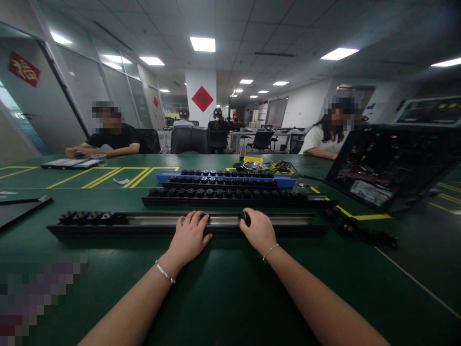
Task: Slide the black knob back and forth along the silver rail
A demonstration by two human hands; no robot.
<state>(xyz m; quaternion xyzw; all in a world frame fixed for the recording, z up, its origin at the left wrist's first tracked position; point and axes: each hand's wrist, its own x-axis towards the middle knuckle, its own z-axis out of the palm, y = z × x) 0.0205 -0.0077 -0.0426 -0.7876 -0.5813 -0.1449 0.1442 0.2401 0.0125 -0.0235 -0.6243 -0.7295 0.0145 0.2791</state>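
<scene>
A long black rail (137,231) with a bright metal strip inside its channel lies crosswise in front of me. My left hand (189,238) rests over its near wall, fingers spread apart and touching the channel. To the right, my right hand (258,230) is closed on a small round black part (247,219) at the channel; most of that part is hidden by my fingers. Several black knob-like parts (90,217) sit in the left end of the same rail.
Behind lie another black rail (230,198) full of similar parts and a blue rail (288,180). Loose black parts (370,233) lie right, near an open black case (392,168). A metal dish (254,166) stands farther back. Two people sit across the green table (230,298).
</scene>
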